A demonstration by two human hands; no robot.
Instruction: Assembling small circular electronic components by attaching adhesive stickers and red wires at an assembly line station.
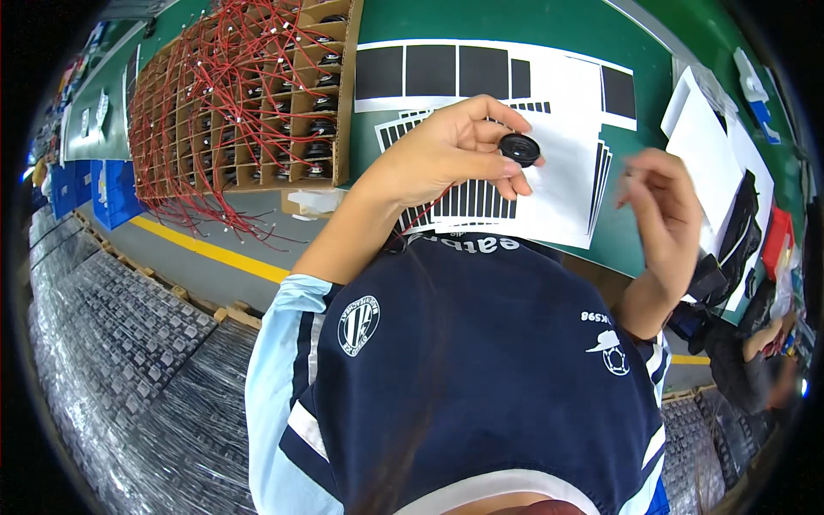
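Observation:
My left hand (459,146) is closed round a small round black speaker (518,150), its cone facing up, over the white sheets. A red wire (429,206) runs from beneath that hand toward my body. To the right, my right hand (665,202) is raised above the green table with thumb and fingertips drawn together. Whatever sits between those fingertips is too small and blurred to name. Below both hands lie stacked white sheets with black strips (476,202), partly covered by a plain white sheet (562,184).
A cardboard box with dividers (350,94) at the left holds several black speakers with tangled red wires (240,60). Sheets with black rectangles (431,70) lie at the back. White papers (705,142) and a red bin (778,240) are at the right. Blue bins (116,193) stand far left.

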